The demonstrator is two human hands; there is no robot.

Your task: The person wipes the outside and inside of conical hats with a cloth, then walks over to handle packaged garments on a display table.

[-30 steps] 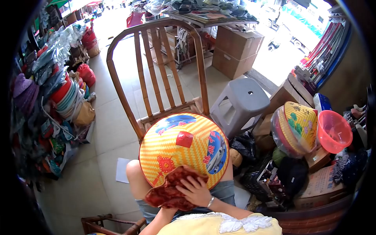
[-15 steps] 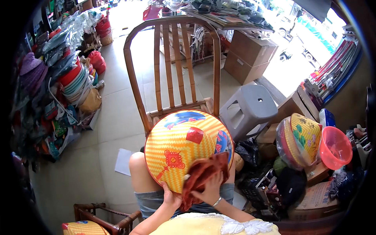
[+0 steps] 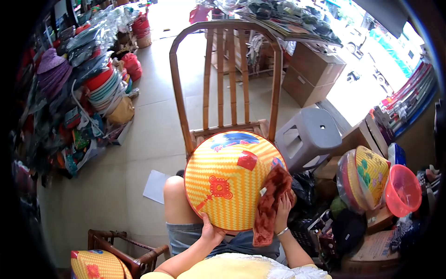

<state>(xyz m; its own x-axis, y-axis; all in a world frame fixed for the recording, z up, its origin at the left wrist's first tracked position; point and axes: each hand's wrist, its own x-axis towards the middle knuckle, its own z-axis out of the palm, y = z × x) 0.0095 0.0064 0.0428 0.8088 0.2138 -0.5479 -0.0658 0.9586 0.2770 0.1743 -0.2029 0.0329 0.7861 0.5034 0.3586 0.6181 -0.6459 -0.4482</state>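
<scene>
A round woven hat (image 3: 232, 181), yellow and orange with red and blue prints, rests over my lap against the wooden chair. My left hand (image 3: 211, 230) grips its lower rim, thumb on top and the other fingers underneath. On the hat's right side lies a reddish-brown plush cloth (image 3: 268, 209) with a small white tag. The fingers of my right hand (image 3: 283, 214) are bent over the cloth's right edge and hold it against the hat.
A wooden slatted chair (image 3: 179, 86) faces me, with a grey plastic stool (image 3: 316, 130) to its right. Bagged hats (image 3: 369, 176) and a pink basin (image 3: 403, 190) are at right. Another woven hat (image 3: 95, 266) sits at lower left. Piled goods (image 3: 100, 86) line the left side.
The cloth has moved from the hat's lower middle to its right side with my right hand. My left hand has come out from under the cloth onto the lower rim. The view has shifted.
</scene>
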